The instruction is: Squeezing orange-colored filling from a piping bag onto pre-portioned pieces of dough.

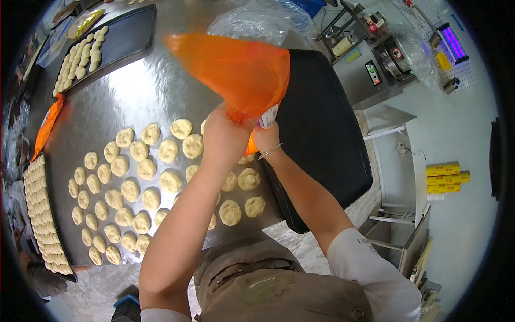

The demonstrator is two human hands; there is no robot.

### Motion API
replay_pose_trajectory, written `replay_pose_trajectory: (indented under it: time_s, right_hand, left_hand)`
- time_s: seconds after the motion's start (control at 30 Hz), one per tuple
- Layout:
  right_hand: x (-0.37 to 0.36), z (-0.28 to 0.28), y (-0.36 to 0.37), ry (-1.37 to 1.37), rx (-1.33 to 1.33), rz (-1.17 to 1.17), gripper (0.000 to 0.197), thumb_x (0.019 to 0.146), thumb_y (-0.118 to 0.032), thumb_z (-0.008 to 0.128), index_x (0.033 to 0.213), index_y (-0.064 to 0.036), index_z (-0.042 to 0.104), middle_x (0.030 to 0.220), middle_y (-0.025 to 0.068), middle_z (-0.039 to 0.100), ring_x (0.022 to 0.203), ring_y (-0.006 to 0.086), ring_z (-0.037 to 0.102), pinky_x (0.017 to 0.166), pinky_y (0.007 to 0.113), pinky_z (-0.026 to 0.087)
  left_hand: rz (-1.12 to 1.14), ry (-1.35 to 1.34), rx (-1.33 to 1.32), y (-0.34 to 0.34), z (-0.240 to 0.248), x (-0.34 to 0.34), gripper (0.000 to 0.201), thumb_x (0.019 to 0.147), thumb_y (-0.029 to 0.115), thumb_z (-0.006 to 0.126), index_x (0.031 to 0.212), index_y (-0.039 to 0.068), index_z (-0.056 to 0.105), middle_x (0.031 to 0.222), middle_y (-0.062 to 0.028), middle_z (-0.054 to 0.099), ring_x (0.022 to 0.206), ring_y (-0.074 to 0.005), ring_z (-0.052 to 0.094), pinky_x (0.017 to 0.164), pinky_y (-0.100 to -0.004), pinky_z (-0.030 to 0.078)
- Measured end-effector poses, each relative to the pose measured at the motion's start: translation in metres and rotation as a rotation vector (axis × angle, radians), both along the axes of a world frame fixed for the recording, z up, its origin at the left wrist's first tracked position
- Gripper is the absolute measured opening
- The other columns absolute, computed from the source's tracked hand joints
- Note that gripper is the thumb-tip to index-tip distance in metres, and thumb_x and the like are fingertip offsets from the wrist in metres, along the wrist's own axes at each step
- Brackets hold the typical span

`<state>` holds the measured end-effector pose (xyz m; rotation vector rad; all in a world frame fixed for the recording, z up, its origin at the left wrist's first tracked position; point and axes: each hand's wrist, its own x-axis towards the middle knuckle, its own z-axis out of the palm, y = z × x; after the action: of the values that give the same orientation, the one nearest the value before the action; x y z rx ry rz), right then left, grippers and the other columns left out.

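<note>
An orange piping bag (238, 72) is held up over the metal worktable (96, 123), its wide end flaring to the far left. My left hand (228, 134) is wrapped round its gathered neck. Just beside it, my right hand (266, 138) closes on the bag too, and a bit of orange shows between the two hands. A small white label shows on the bag above my right hand. Under and left of my forearms lie rows of flattened dough rounds (130, 190) with dented tops. The bag's tip is hidden.
A black baking tray (327, 134) lies at the right edge of the table. Dough pieces fill a tray (45, 214) at the far left and part of another dark tray (126, 35) at the back. A second orange bag (48, 126) lies at the left. Crumpled clear plastic (252, 24) sits at the back.
</note>
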<state>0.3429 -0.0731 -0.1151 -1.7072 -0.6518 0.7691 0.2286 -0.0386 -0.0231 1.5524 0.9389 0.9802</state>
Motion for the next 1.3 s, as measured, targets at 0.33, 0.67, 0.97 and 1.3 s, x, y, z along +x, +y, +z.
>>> replay_pose_trajectory:
  time_s: [0.33, 0.67, 0.97, 1.3]
  right_hand:
    - [0.019, -0.065, 0.007, -0.016, 0.356, 0.066, 0.012, 0.067, -0.003, 0.059, 0.078, 0.0014, 0.057, 0.077, 0.0133, 0.061, 0.074, 0.0236, 0.059, 0.062, 0.030, 0.044]
    - [0.018, -0.052, 0.019, -0.142, 0.277, 0.128, 0.017, 0.066, -0.004, 0.061, 0.082, 0.0019, 0.056, 0.079, 0.0137, 0.060, 0.076, 0.0245, 0.059, 0.064, 0.030, 0.045]
    - [0.005, -0.008, 0.077, 0.036, 0.404, 0.118, 0.011, 0.067, 0.001, 0.055, 0.078, 0.0014, 0.057, 0.077, 0.0132, 0.060, 0.072, 0.0243, 0.060, 0.061, 0.030, 0.046]
    - [0.017, -0.047, 0.084, -0.581, 0.142, 0.136, 0.018, 0.058, -0.002, 0.061, 0.074, 0.0021, 0.055, 0.071, 0.0187, 0.058, 0.072, 0.0336, 0.057, 0.060, 0.034, 0.046]
  left_hand:
    - [0.015, 0.022, -0.076, -0.004, -0.014, 0.003, 0.020, 0.068, 0.010, 0.058, 0.087, 0.004, 0.056, 0.080, -0.0140, 0.058, 0.074, -0.0285, 0.055, 0.065, -0.0332, 0.043]
    - [0.015, -0.038, -0.137, -0.001, -0.011, -0.006, 0.019, 0.070, 0.011, 0.057, 0.087, 0.002, 0.055, 0.079, -0.0147, 0.058, 0.074, -0.0285, 0.056, 0.064, -0.0332, 0.043]
    - [0.026, -0.161, -0.090, 0.034, 0.006, -0.014, 0.023, 0.077, 0.009, 0.057, 0.098, 0.000, 0.053, 0.090, -0.0072, 0.058, 0.080, -0.0114, 0.052, 0.072, -0.0245, 0.040]
    - [0.149, -0.093, -0.038, 0.041, -0.022, -0.010, 0.014, 0.071, 0.006, 0.055, 0.085, 0.001, 0.056, 0.077, -0.0143, 0.059, 0.072, -0.0281, 0.056, 0.063, -0.0326, 0.042]
